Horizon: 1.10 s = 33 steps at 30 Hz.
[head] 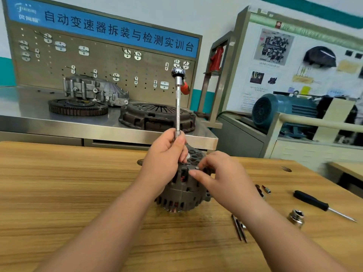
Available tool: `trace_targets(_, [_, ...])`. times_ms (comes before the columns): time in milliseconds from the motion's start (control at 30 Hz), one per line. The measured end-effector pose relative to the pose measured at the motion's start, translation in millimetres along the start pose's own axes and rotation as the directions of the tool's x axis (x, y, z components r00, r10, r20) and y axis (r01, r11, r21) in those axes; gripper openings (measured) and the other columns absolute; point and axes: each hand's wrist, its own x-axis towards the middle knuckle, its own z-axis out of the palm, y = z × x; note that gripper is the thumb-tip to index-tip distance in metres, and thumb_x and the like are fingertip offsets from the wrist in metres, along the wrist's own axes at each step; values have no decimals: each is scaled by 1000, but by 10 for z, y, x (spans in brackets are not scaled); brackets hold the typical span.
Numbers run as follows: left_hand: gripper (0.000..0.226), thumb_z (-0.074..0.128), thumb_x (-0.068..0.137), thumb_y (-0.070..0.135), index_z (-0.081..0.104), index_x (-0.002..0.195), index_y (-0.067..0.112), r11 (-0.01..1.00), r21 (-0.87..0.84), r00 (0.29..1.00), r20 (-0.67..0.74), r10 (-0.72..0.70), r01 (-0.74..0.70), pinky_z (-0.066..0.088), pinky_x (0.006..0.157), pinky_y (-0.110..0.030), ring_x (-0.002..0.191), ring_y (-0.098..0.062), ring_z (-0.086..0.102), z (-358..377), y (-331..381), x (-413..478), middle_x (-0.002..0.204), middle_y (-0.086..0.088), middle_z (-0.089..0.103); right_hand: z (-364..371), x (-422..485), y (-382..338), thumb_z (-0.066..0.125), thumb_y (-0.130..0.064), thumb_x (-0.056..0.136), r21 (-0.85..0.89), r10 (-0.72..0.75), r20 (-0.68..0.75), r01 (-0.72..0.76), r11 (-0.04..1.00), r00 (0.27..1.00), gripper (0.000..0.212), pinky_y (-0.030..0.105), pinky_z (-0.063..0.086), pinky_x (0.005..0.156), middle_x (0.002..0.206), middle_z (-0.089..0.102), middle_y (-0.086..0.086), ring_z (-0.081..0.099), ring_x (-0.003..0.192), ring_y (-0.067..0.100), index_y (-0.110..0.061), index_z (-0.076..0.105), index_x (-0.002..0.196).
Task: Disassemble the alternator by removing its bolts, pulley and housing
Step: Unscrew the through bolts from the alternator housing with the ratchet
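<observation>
Alternator (182, 193) is sitting on the wooden table (68, 183), directly under both sets of fingers. Copper windings are showing through the slots of its vented housing.

Left hand (165, 156) is gripping the lower end of a long extension bar (178, 108), fingers wrapped tight round the shaft and thumb lying up along it. Bar is standing close to upright, rising above the fingers to a chrome ratchet head (178, 72). Its lower tip is disappearing behind the fingers at the alternator's top face; contact there cannot be told.

Right hand (225, 173) is working just beside the left fingers, at the housing's upper edge. Thumb and forefinger are pinching the head of a small bolt (197, 168). The other fingers are curling loosely over the housing's far side.

Loose items are lying on the table behind the right fingers, out past the wrist:
- long thin bolts (238, 227), nearest the forearm
- chrome socket (296, 216)
- black-handled screwdriver (314, 203)
- a few small bits (267, 189), too small to identify

Well beyond the fingertips, a toothed flywheel (78, 107) and a clutch cover (157, 116) are resting on a steel bench (29, 107).
</observation>
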Motion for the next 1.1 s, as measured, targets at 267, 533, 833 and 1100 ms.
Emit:
trace_targets(267, [26, 36, 103, 18, 50, 81, 20, 999, 23, 999, 42, 34, -34, 42, 66, -27, 58, -7, 46, -16, 0, -16, 53, 12, 47, 39, 18, -63, 63, -30, 91, 36, -31, -50, 33, 999, 998, 18, 15, 33, 65, 83, 51, -9, 46, 80, 8, -16, 59, 80])
trace_targets(533, [25, 37, 103, 19, 49, 81, 21, 999, 19, 996, 85, 33, -35, 42, 63, -24, 57, -7, 44, -30, -7, -11, 54, 12, 47, 28, 19, -39, 61, -20, 92, 56, -80, -12, 81, 995, 997, 13, 28, 41, 78, 88, 56, -3, 50, 86, 14, -10, 62, 85])
trace_targets(833, [20, 37, 98, 24, 46, 81, 20, 997, 30, 988, 139, 62, -66, 39, 63, -23, 57, -5, 42, -31, -3, -8, 54, 13, 46, -15, 57, 22, 61, -6, 91, 97, -204, 61, 198, 975, 977, 7, 28, 43, 84, 93, 60, 5, 53, 91, 19, -7, 61, 84])
trace_targets(1100, [21, 37, 101, 27, 48, 83, 26, 1000, 24, 987, 161, 11, -15, 41, 75, -28, 66, -7, 53, -40, 56, -27, 59, 10, 56, -169, 160, 82, 67, -17, 89, 175, -181, 181, 150, 973, 967, 6, 11, 42, 80, 95, 62, -8, 55, 89, 2, -17, 71, 93])
